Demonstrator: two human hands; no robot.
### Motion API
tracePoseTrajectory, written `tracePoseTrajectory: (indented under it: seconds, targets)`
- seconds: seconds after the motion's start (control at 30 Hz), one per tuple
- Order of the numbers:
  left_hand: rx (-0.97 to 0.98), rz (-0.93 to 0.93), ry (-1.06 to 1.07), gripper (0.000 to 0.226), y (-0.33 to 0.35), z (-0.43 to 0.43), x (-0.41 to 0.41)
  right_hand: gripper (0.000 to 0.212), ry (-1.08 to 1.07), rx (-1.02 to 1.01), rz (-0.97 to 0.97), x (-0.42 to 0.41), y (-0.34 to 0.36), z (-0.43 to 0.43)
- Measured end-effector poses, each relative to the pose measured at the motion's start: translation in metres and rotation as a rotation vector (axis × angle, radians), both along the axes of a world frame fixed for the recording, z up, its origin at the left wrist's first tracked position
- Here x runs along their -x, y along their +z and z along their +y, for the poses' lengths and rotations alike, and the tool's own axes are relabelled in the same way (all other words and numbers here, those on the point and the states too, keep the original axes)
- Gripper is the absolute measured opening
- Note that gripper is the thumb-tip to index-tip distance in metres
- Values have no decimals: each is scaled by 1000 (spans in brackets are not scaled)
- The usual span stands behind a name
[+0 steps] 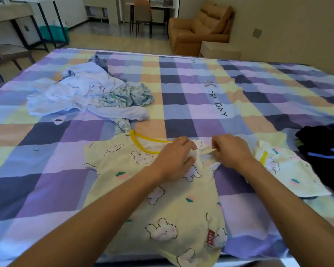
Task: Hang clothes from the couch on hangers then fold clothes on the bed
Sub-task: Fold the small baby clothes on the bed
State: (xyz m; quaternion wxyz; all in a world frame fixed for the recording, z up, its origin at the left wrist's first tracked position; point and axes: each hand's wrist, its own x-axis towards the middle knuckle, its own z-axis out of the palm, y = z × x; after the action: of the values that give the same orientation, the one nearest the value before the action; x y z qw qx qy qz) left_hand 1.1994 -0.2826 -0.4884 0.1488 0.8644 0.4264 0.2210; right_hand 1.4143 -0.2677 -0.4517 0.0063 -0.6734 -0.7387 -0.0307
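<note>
- Head view: the left grip [175,158] is curled down onto the yellow shirt [162,199] just below its neckband, with the fingers bunching cloth beneath them.
- The right grip [229,151] pinches a small fold of the same shirt at the shoulder. Thumb and fingers are closed on it, and it sits close beside the left grip.
- The shirt lies front-up on the bed [201,93]. It spreads from under both grips back toward the person, with one short sleeve out to the left of the left grip.
- It looks thin, light and limp, so it will likely sag and crease rather than hold a line.
- The firmer edges seem the best holds: shoulder seam, sleeve edge or hem.
- A matching yellow piece [289,170] lies just right of the right grip, with a dark garment [326,143] past it.
- A heap of pale clothes [81,93] lies well beyond the left grip, further up the bed.
</note>
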Motion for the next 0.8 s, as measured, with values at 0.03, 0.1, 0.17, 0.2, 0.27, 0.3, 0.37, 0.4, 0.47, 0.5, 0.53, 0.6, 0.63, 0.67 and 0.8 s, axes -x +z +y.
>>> tracePoseTrajectory:
  seconds: [0.03,0.1,0.17,0.2,0.27,0.3,0.37,0.4,0.47,0.5,0.53,0.6,0.63,0.67,0.8]
  targets:
    - [21,12,17,39,-8,1,-8,11,-67,-22,-67,-6,4,-1]
    - [45,22,74,45,-20,3,-15,18,-193,-59,-173,-17,15,-3]
    - [-5,25,121,44,-31,3,-17,19,-275,-84,-153,-26,26,-3]
    - [-44,42,134,43,-34,2,-18,18,-274,-100,-93,-29,29,-3]
    - [-90,106,145,45,-40,1,-19,12,-204,-102,99,-26,31,-5]
    - [-86,142,150,51,-40,0,-20,4,-167,-56,201,-21,31,-9]
    - [-49,202,163,68,-40,-1,-21,29,-153,97,261,-10,24,-15]
    - [-27,223,164,74,-40,-1,-22,39,-184,182,215,-6,18,-17]
    - [3,253,161,81,-41,-3,-22,47,-253,223,195,-1,4,-19]
    - [8,265,161,83,-41,-3,-22,49,-281,184,244,0,-2,-19]
    - [11,278,162,83,-41,-3,-22,47,-299,135,322,3,-8,-19]
    - [18,300,166,78,-41,-3,-23,39,-322,73,520,9,-18,-21]
    - [19,307,168,76,-40,-3,-24,37,-328,65,632,13,-23,-22]
    - [20,313,171,74,-40,-3,-24,36,-323,53,728,17,-27,-23]
    - [31,330,167,66,-40,-3,-24,31,-387,-3,1071,20,-35,-28]
